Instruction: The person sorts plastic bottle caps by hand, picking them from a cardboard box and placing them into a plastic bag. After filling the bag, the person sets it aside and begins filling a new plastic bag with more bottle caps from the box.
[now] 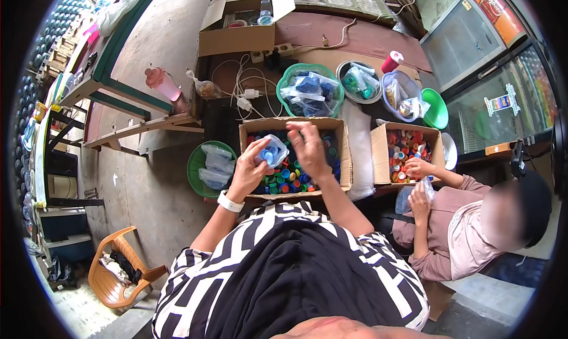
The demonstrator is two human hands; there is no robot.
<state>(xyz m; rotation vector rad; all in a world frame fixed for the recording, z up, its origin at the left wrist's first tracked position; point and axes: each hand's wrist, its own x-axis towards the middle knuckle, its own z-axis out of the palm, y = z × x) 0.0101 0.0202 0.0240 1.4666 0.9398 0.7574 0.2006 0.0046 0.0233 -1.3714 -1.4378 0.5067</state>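
My left hand point(251, 170) is closed around a small clear plastic bag point(273, 152) with light blue bottle caps inside. To its right my right hand point(309, 151) hovers over the box, fingers stretched out and slightly blurred, with nothing visible in them. Beneath both hands stands a cardboard box point(347, 161) of loose bottle caps point(290, 178) in green, blue, red and yellow. My hands and the bag hide part of the caps.
Behind the box are a green basin point(281, 89) of bagged blue caps, a grey bucket point(340, 78) and a lilac basin point(390, 81). A green tub point(194, 172) sits left. At right, a co-worker point(449, 220) reaches into another cap box point(378, 155).
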